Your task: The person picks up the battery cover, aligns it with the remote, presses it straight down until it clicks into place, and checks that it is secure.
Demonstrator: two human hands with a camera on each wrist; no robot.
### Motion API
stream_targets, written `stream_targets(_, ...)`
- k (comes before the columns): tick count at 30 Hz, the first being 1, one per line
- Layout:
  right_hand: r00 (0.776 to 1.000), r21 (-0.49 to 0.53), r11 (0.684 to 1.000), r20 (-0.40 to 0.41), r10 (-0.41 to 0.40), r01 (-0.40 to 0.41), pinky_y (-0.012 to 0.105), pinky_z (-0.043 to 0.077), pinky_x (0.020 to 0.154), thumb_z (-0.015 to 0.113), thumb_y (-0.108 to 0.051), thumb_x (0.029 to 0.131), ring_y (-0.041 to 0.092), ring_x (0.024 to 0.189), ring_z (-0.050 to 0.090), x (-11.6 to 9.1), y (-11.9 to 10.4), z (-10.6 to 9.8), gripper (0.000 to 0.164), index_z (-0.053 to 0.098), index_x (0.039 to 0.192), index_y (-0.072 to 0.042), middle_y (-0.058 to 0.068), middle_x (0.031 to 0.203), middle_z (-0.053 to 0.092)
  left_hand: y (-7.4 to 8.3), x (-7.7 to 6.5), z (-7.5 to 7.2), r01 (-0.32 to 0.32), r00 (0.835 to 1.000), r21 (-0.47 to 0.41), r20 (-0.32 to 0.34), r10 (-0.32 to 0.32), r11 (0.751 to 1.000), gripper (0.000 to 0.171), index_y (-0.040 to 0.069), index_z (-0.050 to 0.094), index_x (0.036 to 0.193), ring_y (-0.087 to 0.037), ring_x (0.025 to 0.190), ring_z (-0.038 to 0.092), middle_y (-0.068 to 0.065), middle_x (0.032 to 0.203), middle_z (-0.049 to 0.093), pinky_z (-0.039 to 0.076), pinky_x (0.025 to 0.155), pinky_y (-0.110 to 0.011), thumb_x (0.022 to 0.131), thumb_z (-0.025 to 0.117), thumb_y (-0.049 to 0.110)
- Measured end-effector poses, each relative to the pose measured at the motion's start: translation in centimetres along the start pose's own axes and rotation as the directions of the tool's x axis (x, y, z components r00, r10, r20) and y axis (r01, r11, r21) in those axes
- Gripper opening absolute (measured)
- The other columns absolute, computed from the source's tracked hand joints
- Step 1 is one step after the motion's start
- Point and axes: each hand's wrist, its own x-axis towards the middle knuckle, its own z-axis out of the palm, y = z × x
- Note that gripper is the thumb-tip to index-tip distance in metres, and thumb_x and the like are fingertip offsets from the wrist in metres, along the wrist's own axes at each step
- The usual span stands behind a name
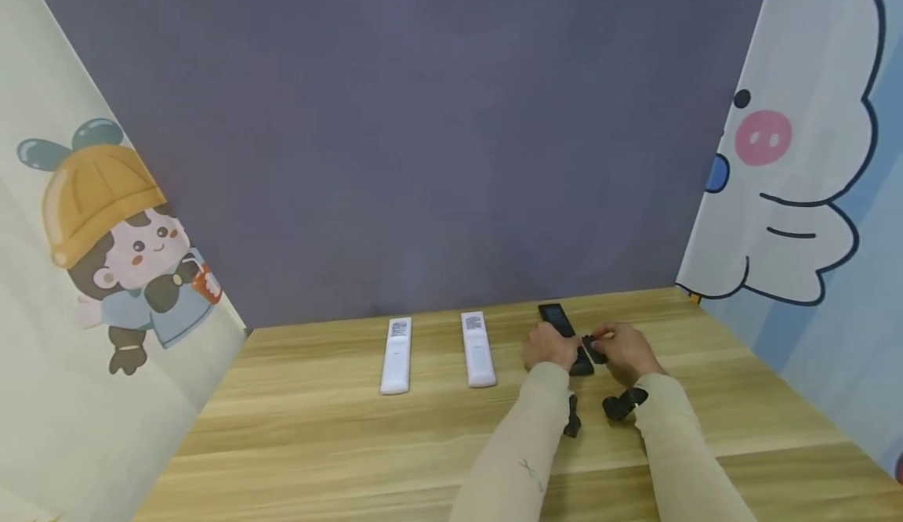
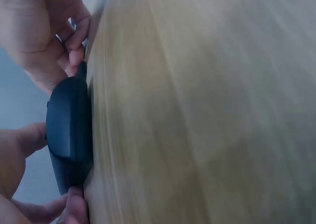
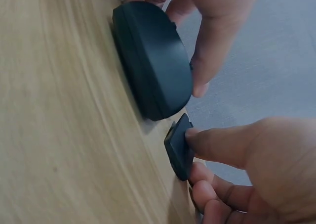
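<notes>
A black remote control (image 1: 582, 363) lies on the wooden table, and my left hand (image 1: 550, 346) grips it by its sides. In the left wrist view, the thumb (image 2: 33, 136) and fingers stand on opposite sides of the remote's rounded end (image 2: 66, 120). Just right of it, my right hand (image 1: 626, 349) pinches a small black cover (image 3: 179, 147), seemingly a battery cover, between thumb and fingers. That cover is held close to the table, apart from the remote in the right wrist view. The remote's top face is partly hidden by my left hand.
Two white remote controls (image 1: 397, 356) (image 1: 479, 349) lie side by side, left of my hands, on the wooden table (image 1: 317, 428). A dark grey panel (image 1: 423, 154) rises behind the table's far edge. Cartoon-printed panels flank it. Black wrist devices (image 1: 624, 404) sit at both cuffs.
</notes>
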Motion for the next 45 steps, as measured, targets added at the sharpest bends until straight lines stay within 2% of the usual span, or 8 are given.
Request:
stream_targets(9,1.0,-0.016,1.0,-0.005,-0.005,0.005,0.05,0.053,0.084,0.065,-0.015,0.094,0.038,0.097,0.066,0.3,-0.2,0.0,0.029,0.067,0.116,0.004,0.027,0.112,0.07,0.1,0.2,-0.1,0.047,0.999,-0.07,-0.019,-0.048,0.996,0.046,0.007,0.077,0.089,-0.026,0.065,0.066,-0.009,0.081,0.074,0.053,0.052,-0.043,0.071,0.091,0.047)
stream_targets(17,0.999,0.01,1.0,0.054,0.001,-0.001,0.043,0.051,0.08,0.063,-0.016,0.096,0.031,0.09,0.062,0.3,-0.1,-0.3,0.022,0.067,0.106,0.004,0.019,0.101,0.07,0.0,0.2,-0.2,0.057,0.998,-0.048,0.011,-0.056,0.997,0.051,0.007,0.076,0.087,-0.024,0.063,0.064,-0.009,0.08,0.073,0.05,0.05,-0.041,0.069,0.09,0.053)
stream_targets(24,0.998,0.029,0.999,0.066,-0.021,0.019,0.042,0.051,0.077,0.062,-0.013,0.096,0.028,0.085,0.061,-0.1,-0.1,-0.3,0.018,0.068,0.1,0.003,0.016,0.095,0.068,-0.7,-0.4,-0.6,0.011,1.0,-0.016,0.021,-0.01,1.0,0.055,0.007,0.075,0.09,-0.024,0.066,0.066,-0.008,0.08,0.072,0.053,0.052,-0.04,0.07,0.088,0.057)
stream_targets(30,0.998,0.006,1.0,0.07,-0.009,0.008,0.045,0.053,0.079,0.06,-0.015,0.097,0.033,0.092,0.064,-0.1,0.3,-0.9,0.024,0.069,0.108,0.005,0.023,0.107,0.069,-1.2,-0.3,-0.7,-0.035,0.997,-0.033,0.068,0.037,0.999,0.051,0.009,0.074,0.088,-0.022,0.062,0.062,-0.007,0.078,0.07,0.051,0.052,-0.039,0.072,0.085,0.056)
stream_targets(34,0.998,0.01,1.0,0.062,0.002,-0.003,0.045,0.053,0.079,0.06,-0.019,0.096,0.034,0.095,0.064,-0.1,0.3,-1.1,0.027,0.071,0.107,0.004,0.023,0.109,0.069,-1.3,-0.3,-1.2,-0.07,0.993,-0.049,0.092,0.075,0.996,0.046,0.01,0.074,0.085,-0.02,0.063,0.06,-0.005,0.077,0.07,0.049,0.053,-0.036,0.078,0.08,0.055)
stream_targets(39,0.998,0.015,1.0,0.067,-0.001,0.0,0.05,0.052,0.085,0.061,-0.022,0.098,0.038,0.101,0.064,-0.1,0.2,-1.0,0.027,0.071,0.106,0.002,0.025,0.114,0.068,-1.5,-0.9,-2.8,-0.1,0.989,-0.07,0.106,0.107,0.993,0.043,0.007,0.076,0.094,-0.022,0.072,0.065,-0.009,0.088,0.074,0.053,0.061,-0.037,0.093,0.064,0.048)
stream_targets(42,0.998,0.031,1.0,0.069,0.0,-0.002,0.045,0.051,0.084,0.061,-0.023,0.098,0.035,0.098,0.063,-0.2,0.2,-1.0,0.025,0.07,0.103,0.0,0.022,0.109,0.069,-1.7,-1.1,-3.6,-0.11,0.984,-0.084,0.131,0.121,0.99,0.04,0.007,0.077,0.1,-0.023,0.081,0.068,-0.009,0.098,0.076,0.055,0.068,-0.037,0.099,0.057,0.043)
stream_targets(45,0.998,0.052,0.998,0.066,-0.022,0.018,0.037,0.048,0.078,0.061,-0.021,0.099,0.029,0.091,0.06,-0.2,0.3,-1.0,0.022,0.069,0.102,0.0,0.017,0.102,0.069,-2.0,-1.1,-4.2,-0.118,0.979,-0.114,0.153,0.134,0.986,0.04,0.004,0.077,0.099,-0.022,0.082,0.067,-0.011,0.098,0.076,0.055,0.071,-0.036,0.1,0.058,0.039)
